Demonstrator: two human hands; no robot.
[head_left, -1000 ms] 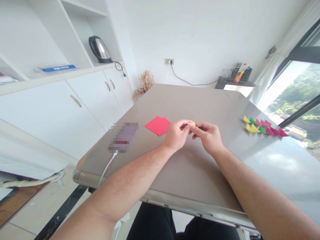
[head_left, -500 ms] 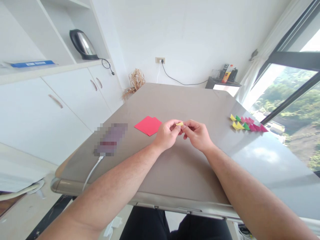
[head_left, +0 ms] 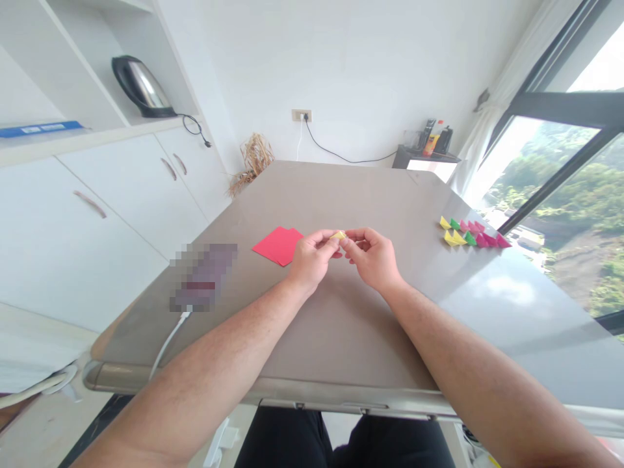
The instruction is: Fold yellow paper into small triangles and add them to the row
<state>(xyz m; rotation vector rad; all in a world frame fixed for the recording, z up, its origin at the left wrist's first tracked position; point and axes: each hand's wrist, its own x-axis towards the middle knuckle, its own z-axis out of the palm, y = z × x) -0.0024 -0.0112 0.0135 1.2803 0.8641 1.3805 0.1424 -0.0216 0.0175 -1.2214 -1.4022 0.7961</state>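
Above the middle of the table, my left hand point(head_left: 312, 259) and my right hand point(head_left: 373, 257) pinch a small piece of folded yellow paper point(head_left: 338, 235) between thumbs and fingers. Most of the paper is covered by my fingertips, so its full shape is hidden. Just left of my left hand lie flat red paper sheets point(head_left: 277, 246), overlapping each other. Far to the right stand two rows of small folded paper boats point(head_left: 470, 238) in yellow, green and pink.
A blurred-out phone-like object point(head_left: 202, 279) with a white cable point(head_left: 166, 341) lies on the left of the grey table point(head_left: 336, 338). An electric kettle point(head_left: 146, 88) stands on the left shelf. A window point(head_left: 550, 156) is at the right.
My head view has shifted slightly right, so everything sits further left. The yellow paper has turned a little between my fingers; both hands still hold it.
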